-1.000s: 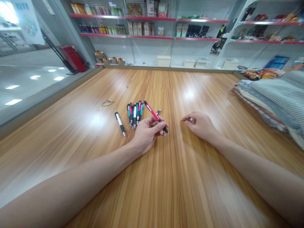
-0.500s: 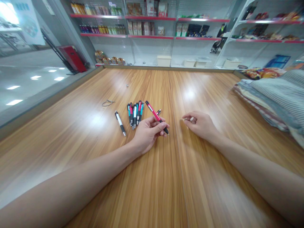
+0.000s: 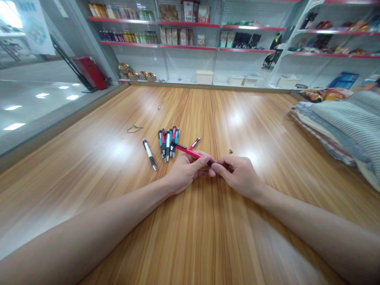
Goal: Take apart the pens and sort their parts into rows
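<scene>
My left hand (image 3: 185,171) is closed around a pink pen (image 3: 187,151), which lies nearly level and points right. My right hand (image 3: 236,174) pinches the pen's black tip end, so both hands meet at the table's middle seam. Just beyond the left hand lies a bunch of several teal, pink and white pens (image 3: 168,141). A white pen with a black grip (image 3: 149,154) lies apart on the left. Another pink pen (image 3: 194,143) lies behind the held one. A tiny dark piece (image 3: 230,151) rests on the table past my right hand.
The wooden table (image 3: 118,166) also carries a looped rubber band (image 3: 134,128) and a small metal bit (image 3: 158,107) farther back. Folded striped cloths (image 3: 341,122) are stacked at the right edge. Shelves of goods (image 3: 190,35) line the back wall.
My right hand moved left from the table and took hold of the pink pen's tip. The pen tilted down to nearly level. A tiny dark piece now lies where the right hand was.
</scene>
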Motion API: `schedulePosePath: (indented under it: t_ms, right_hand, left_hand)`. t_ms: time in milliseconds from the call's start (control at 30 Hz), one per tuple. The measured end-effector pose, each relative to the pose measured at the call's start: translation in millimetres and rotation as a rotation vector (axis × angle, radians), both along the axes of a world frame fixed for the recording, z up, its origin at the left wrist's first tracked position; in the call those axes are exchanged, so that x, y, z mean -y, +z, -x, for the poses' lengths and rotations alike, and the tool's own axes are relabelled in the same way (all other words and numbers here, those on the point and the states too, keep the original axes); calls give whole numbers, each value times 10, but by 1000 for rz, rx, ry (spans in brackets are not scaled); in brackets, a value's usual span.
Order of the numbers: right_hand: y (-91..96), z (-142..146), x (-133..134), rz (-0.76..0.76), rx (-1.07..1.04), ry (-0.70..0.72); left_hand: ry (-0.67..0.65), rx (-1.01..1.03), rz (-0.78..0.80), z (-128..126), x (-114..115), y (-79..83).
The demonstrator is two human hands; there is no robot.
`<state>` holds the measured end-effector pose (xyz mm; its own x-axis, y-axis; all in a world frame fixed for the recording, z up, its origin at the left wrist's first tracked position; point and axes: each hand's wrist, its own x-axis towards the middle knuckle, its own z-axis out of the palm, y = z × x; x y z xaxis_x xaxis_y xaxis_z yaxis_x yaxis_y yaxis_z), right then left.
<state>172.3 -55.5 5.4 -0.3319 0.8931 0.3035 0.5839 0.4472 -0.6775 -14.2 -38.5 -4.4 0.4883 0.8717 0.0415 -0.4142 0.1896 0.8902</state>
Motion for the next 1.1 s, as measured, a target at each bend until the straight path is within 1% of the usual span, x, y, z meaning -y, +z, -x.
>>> schedulePosePath:
  t_ms: [233, 367, 533, 667, 733, 933, 1100]
  right_hand:
    - [-42, -55, -31, 32, -61, 19]
    - [-60, -46, -30, 74, -75, 17]
    - [-45, -34, -36, 77, 49, 93]
    - [-32, -33, -37, 32, 155, 124]
    - [-31, -36, -38, 15, 179, 131]
    - [-39, -59, -47, -12, 201, 148]
    - [-43, -84, -56, 4, 204, 167]
  left_hand:
    - [108, 21, 62, 3, -3, 16]
    - [113, 12, 54, -3, -3, 8]
    - [132, 15, 25, -7, 8, 28]
    - [101, 76, 77, 6, 9, 60]
    - [108, 88, 91, 7, 7, 65]
    - [141, 55, 59, -15, -7, 39]
    - [259, 55, 65, -19, -24, 40]
